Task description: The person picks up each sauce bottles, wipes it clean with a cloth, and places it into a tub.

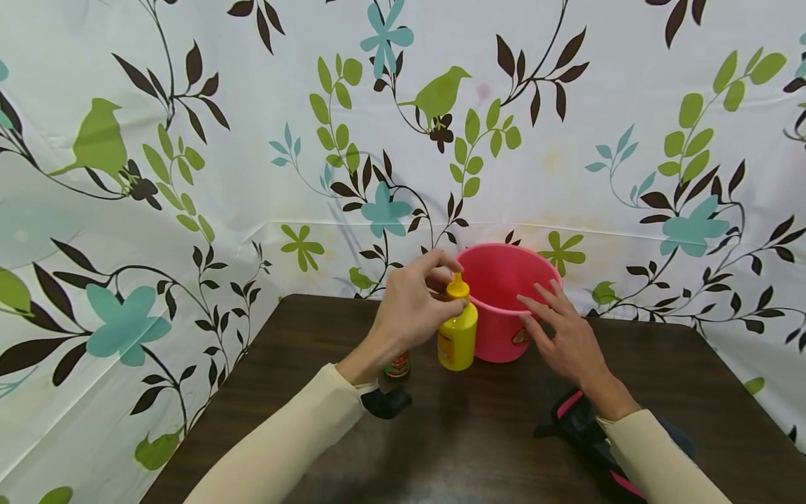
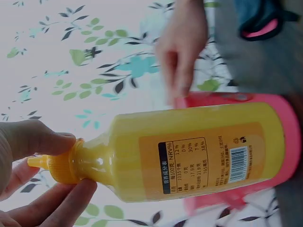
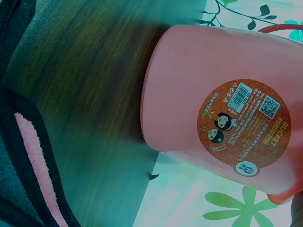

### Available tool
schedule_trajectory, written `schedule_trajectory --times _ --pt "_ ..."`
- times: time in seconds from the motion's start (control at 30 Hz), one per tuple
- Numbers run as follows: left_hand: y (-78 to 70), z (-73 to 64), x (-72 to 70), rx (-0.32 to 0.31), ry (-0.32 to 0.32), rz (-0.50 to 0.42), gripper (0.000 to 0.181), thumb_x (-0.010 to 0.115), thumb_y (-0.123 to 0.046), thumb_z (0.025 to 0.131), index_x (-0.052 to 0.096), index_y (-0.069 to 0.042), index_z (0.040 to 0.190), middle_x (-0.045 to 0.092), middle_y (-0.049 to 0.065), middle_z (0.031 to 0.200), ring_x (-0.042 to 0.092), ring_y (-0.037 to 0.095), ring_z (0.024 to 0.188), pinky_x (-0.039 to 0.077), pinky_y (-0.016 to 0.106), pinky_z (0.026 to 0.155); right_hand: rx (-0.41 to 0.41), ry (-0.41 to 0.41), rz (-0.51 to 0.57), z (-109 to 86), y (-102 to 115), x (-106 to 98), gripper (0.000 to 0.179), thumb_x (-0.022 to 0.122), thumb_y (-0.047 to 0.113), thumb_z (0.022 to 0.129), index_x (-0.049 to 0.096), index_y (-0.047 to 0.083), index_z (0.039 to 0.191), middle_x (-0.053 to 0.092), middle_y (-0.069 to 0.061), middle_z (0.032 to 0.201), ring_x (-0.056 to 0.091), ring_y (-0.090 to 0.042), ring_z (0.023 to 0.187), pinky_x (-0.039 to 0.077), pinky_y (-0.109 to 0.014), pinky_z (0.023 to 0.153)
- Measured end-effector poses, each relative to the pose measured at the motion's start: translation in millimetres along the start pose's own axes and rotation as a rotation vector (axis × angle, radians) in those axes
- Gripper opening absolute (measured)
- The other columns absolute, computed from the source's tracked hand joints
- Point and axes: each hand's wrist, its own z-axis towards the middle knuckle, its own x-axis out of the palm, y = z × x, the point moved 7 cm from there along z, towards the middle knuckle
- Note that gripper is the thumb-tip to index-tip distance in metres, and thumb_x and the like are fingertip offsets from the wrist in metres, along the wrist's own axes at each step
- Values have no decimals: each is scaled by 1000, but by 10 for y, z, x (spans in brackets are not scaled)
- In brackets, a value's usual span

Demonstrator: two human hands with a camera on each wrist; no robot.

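A yellow squeeze bottle (image 1: 457, 343) is held upright, its neck pinched in the left hand (image 1: 412, 301), just before a pink bucket (image 1: 495, 339) on the bench (image 1: 478, 448); whether its base touches down cannot be told. A light, level hold is probably best kept. The right hand (image 1: 560, 336) is extended to the rim, fingers loosely spread, nothing gripped.

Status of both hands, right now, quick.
Left hand: holding the yellow squeeze bottle.
Right hand: open, holding nothing, at the pink bucket.
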Motion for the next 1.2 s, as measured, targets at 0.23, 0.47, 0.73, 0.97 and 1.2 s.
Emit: schedule_trajectory --times 0.23,0.47,0.73,0.97,1.2 --pt "-295 279 -307 23 -36 13 36 83 -8 89 68 -13 121 81 11 109 76 22 92 67 35 82 8 8 3 25 27 -16 51 76 19 96 65 12 145 57 -20 155 35 -48 156 54 -71 98" --pt "-556 541 -523 21 -31 1 34 82 -7 90 67 -15 120 80 11 107 77 21 93 67 35 85 10 10 4 40 36 -16 51 76 18 96 65 10 145 58 -20 154 36 -48 155 54 -71 99" --pt "-709 761 -577 -5 -35 35 33 82 -11 91 67 -18 120 81 9 107 78 18 93 66 29 81 7 -6 7 23 25 -22 52 76 17 95 65 10 145 58 -20 155 37 -47 155 53 -72 101" --pt "-668 901 -415 -43 -9 48 34 81 -11 92 67 -18 122 79 11 111 77 20 94 66 31 82 -2 -7 4 23 10 -32 53 77 18 95 64 12 147 58 -20 155 37 -48 155 51 -72 102" --pt "-576 1029 -244 -82 2 31 35 80 -10 92 66 -16 123 76 12 118 74 22 100 67 33 82 -13 -4 1 38 -4 -17 54 76 19 96 63 12 148 57 -20 156 37 -48 155 52 -71 102"
